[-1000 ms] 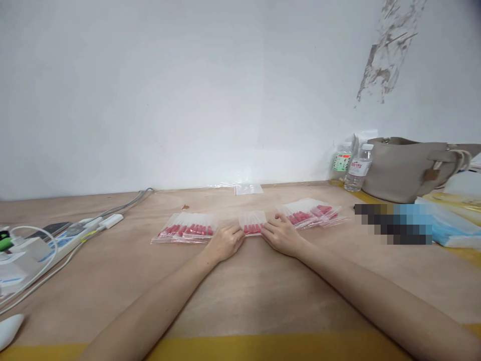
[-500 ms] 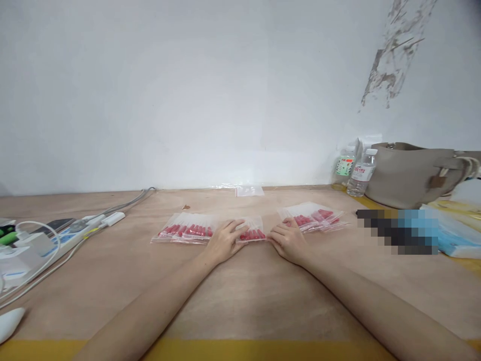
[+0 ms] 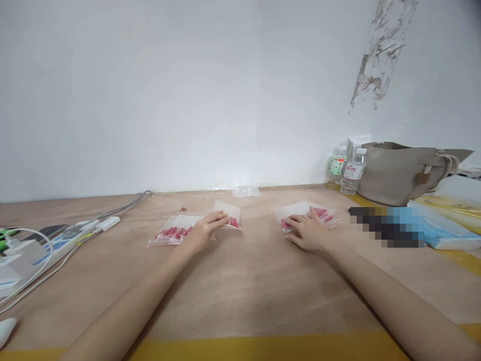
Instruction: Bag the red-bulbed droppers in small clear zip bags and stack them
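My left hand (image 3: 208,231) is closed at the near left side of a small clear plastic bag (image 3: 228,206) with red pieces inside. This bag lies at a slant, and part of it is under my fingers. Left of that hand, overlapping bags of red sticks (image 3: 175,231) form a group on the table. My right hand (image 3: 311,233) rests with fingers spread on a second group of similar bags (image 3: 296,208), whose red contents show around the fingers. What exactly the red pieces are, I cannot make out.
A flat plastic bag (image 3: 246,192) lies by the wall. At the left are a power strip (image 3: 62,243) with chargers, cables and a phone. Two bottles (image 3: 353,173), a grey bag (image 3: 394,173) and a blue package (image 3: 447,230) stand or lie at the right.
My left hand has moved left with the single bag, which is now turned at a slant. My right hand has moved right onto the right-hand group, its fingers now spread. The view has shifted slightly.
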Demonstrator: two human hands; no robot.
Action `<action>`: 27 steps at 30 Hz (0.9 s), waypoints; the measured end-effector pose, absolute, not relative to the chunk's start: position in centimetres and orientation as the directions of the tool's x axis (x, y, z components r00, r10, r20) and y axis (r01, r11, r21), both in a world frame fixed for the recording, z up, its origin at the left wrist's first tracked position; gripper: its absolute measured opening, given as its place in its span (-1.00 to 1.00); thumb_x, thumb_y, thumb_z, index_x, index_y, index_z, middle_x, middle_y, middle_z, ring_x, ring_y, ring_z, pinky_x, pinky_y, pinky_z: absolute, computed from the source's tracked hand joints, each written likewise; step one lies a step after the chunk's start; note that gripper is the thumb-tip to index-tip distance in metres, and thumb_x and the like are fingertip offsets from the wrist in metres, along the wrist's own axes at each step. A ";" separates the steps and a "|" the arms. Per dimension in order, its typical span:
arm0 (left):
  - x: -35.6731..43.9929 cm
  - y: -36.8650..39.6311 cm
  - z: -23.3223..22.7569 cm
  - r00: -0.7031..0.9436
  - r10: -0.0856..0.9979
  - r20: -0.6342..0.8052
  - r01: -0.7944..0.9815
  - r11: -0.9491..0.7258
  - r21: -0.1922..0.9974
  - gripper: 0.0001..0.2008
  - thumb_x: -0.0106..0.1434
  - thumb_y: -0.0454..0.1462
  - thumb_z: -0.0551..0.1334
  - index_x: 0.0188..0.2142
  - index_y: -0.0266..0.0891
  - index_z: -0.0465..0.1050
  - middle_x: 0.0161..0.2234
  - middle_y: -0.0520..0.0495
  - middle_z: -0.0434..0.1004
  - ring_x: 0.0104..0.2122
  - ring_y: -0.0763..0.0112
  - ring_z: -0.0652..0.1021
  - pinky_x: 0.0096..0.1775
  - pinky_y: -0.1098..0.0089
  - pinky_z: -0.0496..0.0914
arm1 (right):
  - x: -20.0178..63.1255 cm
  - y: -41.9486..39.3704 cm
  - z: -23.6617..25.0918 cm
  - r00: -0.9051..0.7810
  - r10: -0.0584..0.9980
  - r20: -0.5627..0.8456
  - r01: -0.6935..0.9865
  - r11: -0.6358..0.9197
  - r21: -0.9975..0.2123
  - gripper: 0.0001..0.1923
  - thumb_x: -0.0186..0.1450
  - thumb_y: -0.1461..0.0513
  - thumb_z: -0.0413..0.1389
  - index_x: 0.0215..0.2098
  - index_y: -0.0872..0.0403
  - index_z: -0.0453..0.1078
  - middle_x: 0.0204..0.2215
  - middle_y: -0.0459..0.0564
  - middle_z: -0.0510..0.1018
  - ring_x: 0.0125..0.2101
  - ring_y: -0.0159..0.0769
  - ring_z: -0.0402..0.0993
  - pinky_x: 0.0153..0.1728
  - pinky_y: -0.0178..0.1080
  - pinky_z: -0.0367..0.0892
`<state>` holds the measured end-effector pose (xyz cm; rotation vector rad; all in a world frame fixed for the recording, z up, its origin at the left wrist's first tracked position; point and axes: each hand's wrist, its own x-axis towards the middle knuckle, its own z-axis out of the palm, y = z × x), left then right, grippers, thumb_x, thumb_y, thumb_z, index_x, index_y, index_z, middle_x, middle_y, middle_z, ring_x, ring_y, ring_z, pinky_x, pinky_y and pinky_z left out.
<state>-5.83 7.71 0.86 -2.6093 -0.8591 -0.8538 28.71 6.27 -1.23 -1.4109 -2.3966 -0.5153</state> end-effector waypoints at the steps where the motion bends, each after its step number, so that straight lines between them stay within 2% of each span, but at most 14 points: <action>1: -6.9 7.7 1.1 0.652 0.461 0.602 0.617 -0.784 -0.068 -0.66 0.27 -0.38 -0.07 -0.04 -0.20 0.32 -0.05 -0.14 0.36 0.00 0.27 0.33 -0.05 0.22 0.32 | 28.6 6.3 -1.3 -0.483 0.758 0.439 0.870 0.471 0.145 -0.60 0.21 0.05 -0.08 -0.05 0.01 0.29 -0.17 0.08 0.45 -0.14 -0.14 0.33 0.02 0.15 -0.28; 5: -10.7 6.9 1.0 0.681 0.488 0.546 0.629 -0.772 -0.094 -0.67 0.30 -0.31 -0.09 -0.13 -0.11 0.40 -0.13 -0.11 0.44 -0.12 0.27 0.44 -0.14 0.24 0.37 | 26.5 6.2 -1.6 -0.558 0.696 0.451 0.812 0.570 0.126 -0.64 0.25 0.15 -0.11 -0.01 0.00 0.26 -0.11 0.05 0.44 -0.11 -0.21 0.33 0.06 0.09 -0.26; 8: -12.1 5.7 0.9 0.704 0.536 0.465 0.650 -0.751 -0.117 -0.72 0.28 -0.24 -0.01 -0.07 -0.09 0.35 -0.12 -0.10 0.43 -0.13 0.29 0.44 -0.11 0.26 0.33 | 24.1 6.2 -1.8 -0.597 0.666 0.447 0.769 0.633 0.083 -0.64 0.26 0.18 -0.12 0.02 0.00 0.22 -0.07 0.04 0.40 -0.07 -0.24 0.30 0.06 0.06 -0.17; 10: -11.8 4.9 1.2 0.699 0.561 0.444 0.673 -0.726 -0.142 -0.68 0.23 -0.15 0.07 -0.03 -0.10 0.32 -0.09 -0.10 0.40 -0.08 0.24 0.39 -0.04 0.18 0.25 | 22.4 6.2 -2.0 -0.620 0.651 0.438 0.733 0.680 0.026 -0.63 0.27 0.19 -0.12 0.04 0.01 0.21 -0.03 0.04 0.37 -0.04 -0.24 0.26 0.03 0.01 -0.04; 13: -9.7 4.0 1.7 0.671 0.560 0.486 0.706 -0.682 -0.191 -0.55 0.15 -0.07 0.14 0.00 -0.18 0.26 -0.03 -0.16 0.33 0.01 0.12 0.29 0.03 0.03 0.10 | 20.0 6.3 -2.2 -0.669 0.601 0.437 0.638 0.766 -0.077 -0.61 0.27 0.20 -0.13 0.06 0.04 0.18 0.00 0.05 0.33 0.00 -0.26 0.21 -0.02 -0.13 0.13; 15: -7.4 3.7 1.8 0.678 0.525 0.515 0.687 -0.701 -0.190 -0.60 0.17 -0.13 0.13 -0.02 -0.21 0.26 -0.04 -0.17 0.32 0.01 0.15 0.28 0.03 0.08 0.12 | 19.1 6.3 -2.2 -0.684 0.569 0.457 0.584 0.802 -0.125 -0.58 0.27 0.21 -0.13 0.10 0.06 0.13 0.02 0.05 0.30 0.02 -0.29 0.19 -0.02 -0.19 0.16; 17: -5.0 3.7 1.5 0.730 0.471 0.496 0.620 -0.762 -0.189 -0.72 0.21 -0.23 0.10 -0.08 -0.21 0.30 -0.07 -0.16 0.33 -0.02 0.23 0.31 -0.02 0.21 0.23 | 19.0 6.3 -2.3 -0.676 0.557 0.483 0.566 0.812 -0.143 -0.55 0.26 0.19 -0.11 0.12 0.07 0.07 0.04 0.07 0.27 0.01 -0.30 0.19 -0.03 -0.20 0.17; 19: -2.8 4.1 0.9 0.797 0.416 0.439 0.549 -0.802 -0.237 -0.79 0.22 -0.29 0.07 -0.14 -0.22 0.31 -0.10 -0.15 0.33 -0.06 0.25 0.34 -0.08 0.27 0.29 | 19.8 6.5 -2.3 -0.661 0.551 0.509 0.577 0.807 -0.125 -0.54 0.24 0.17 -0.07 0.11 0.08 0.08 0.02 0.09 0.27 -0.02 -0.28 0.23 -0.07 -0.21 0.21; 24: 0.1 5.9 -0.6 0.774 0.467 0.426 0.597 -0.763 -0.247 -0.85 0.25 -0.35 0.02 -0.32 -0.27 0.36 -0.32 -0.11 0.40 -0.32 0.32 0.45 -0.29 0.35 0.37 | 23.2 7.2 -2.9 -0.609 0.509 0.609 0.671 0.740 0.052 -0.73 0.22 0.24 -0.03 -0.10 0.06 0.30 -0.24 0.05 0.42 -0.23 -0.29 0.33 -0.22 -0.22 0.21; 27: 0.5 6.6 -1.5 0.749 0.486 0.451 0.620 -0.753 -0.218 -0.79 0.26 -0.35 0.01 -0.40 -0.28 0.38 -0.41 -0.09 0.40 -0.37 0.34 0.46 -0.31 0.37 0.36 | 24.0 7.5 -3.2 -0.597 0.475 0.647 0.705 0.695 0.140 -0.79 0.22 0.26 -0.03 -0.20 0.05 0.36 -0.37 0.01 0.45 -0.33 -0.33 0.33 -0.26 -0.24 0.14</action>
